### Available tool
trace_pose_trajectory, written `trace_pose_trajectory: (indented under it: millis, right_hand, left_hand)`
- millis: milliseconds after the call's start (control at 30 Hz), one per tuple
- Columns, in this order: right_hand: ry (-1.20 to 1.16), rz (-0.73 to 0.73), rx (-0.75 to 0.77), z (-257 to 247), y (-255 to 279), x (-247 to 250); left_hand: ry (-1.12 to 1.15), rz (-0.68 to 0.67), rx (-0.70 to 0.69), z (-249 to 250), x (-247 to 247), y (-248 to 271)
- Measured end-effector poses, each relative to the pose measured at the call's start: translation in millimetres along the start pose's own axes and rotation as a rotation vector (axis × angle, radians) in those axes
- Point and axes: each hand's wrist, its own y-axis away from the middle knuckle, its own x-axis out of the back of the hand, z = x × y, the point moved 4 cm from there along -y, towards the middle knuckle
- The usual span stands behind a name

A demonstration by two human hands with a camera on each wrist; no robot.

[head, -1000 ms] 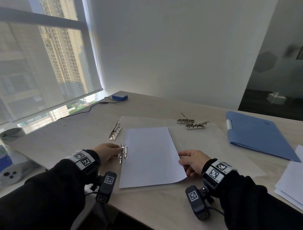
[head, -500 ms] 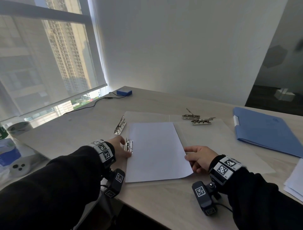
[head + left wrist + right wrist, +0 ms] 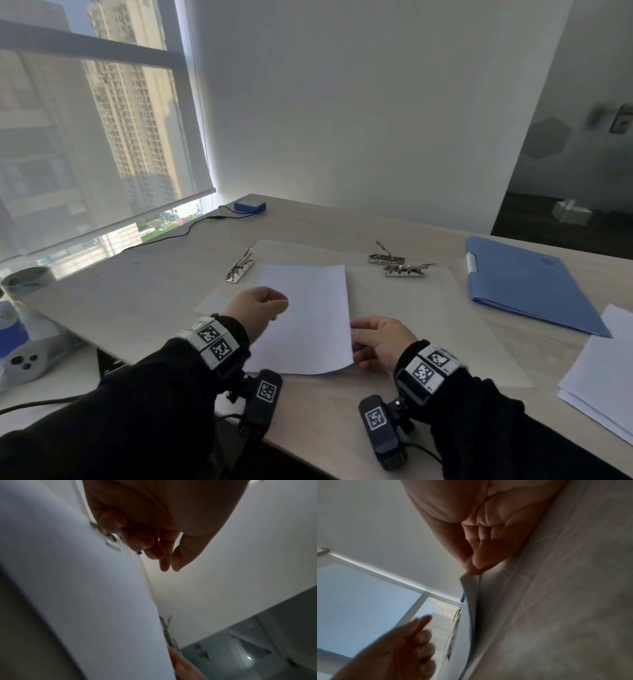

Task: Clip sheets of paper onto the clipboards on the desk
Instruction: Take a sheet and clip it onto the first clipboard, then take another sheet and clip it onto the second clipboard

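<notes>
The sheet of paper [image 3: 308,318] lies on a translucent clipboard [image 3: 404,308] with its long axis running away from the person, its near right corner lifted where the right hand [image 3: 380,339] pinches its right edge. The left hand [image 3: 258,306] hovers over the sheet's left edge with fingers loosely curled, apparently grasping nothing, though blur makes this uncertain. Metal clips [image 3: 400,265] sit at the clipboards' far ends on the pale wooden surface [image 3: 164,274], alongside a blue folder [image 3: 524,284] at right, by a white wall [image 3: 342,102] and a window [image 3: 85,137].
</notes>
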Motion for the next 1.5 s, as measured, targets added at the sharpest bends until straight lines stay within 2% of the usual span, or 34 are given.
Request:
trace_pose_trajectory:
  millis: [67, 167, 267, 533, 667, 800, 900, 1000, 1067, 1167, 1300, 1500]
  right_hand:
    - [-0.09, 0.03, 0.054, -3.9, 9.7, 1.1]
    - [-0.103, 0.173, 0.179, -13.1, 30.9, 36.9]
    - [-0.068, 0.353, 0.24, -15.5, 60.4, 99.1]
    - [0.012, 0.82, 0.344, -1.8, 169.9, 262.3]
    - [-0.008, 1.021, 0.296, 24.7, 216.7, 322.1]
    - [-0.111, 1.15, 0.149, 54.7, 247.1, 368.2]
    - [-0.19, 1.197, 0.035, 74.8, 259.8, 394.3]
    - [-0.437, 1.134, 0.067, 86.0, 260.4, 410.0]
    - [-0.568, 1.08, 0.066, 87.2, 259.3, 414.3]
    - [-0.596, 1.013, 0.023, 87.0, 255.7, 418.2]
    - [-0.587, 0.978, -0.054, 89.6, 254.1, 425.5]
    - [-0.434, 0.893, -0.132, 85.3, 253.6, 425.8]
  left_hand:
    - [0.061, -0.111, -0.035, 20.5, -29.3, 14.7]
    - [0.104, -0.272, -0.084, 47.9, -80.9, 38.4]
    - [0.163, -0.407, -0.101, 72.4, -135.7, 61.4]
    - [0.254, -0.641, -0.148, 130.4, -272.5, 114.2]
    - [0.272, -0.734, -0.2, 153.6, -321.9, 140.0]
    - [0.285, -0.666, -0.255, 169.2, -355.8, 142.7]
    - [0.198, -0.557, -0.327, 174.6, -372.0, 137.0]
    - [0.065, -0.505, -0.408, 181.6, -384.2, 130.1]
    - [-0.178, -0.539, -0.463, 185.0, -398.7, 126.6]
    - [-0.548, -0.59, -0.486, 187.2, -416.4, 125.0]
    - [-0.623, -0.609, -0.504, 192.3, -418.3, 129.2]
    - [-0.593, -0.672, -0.486, 187.1, -416.9, 131.5]
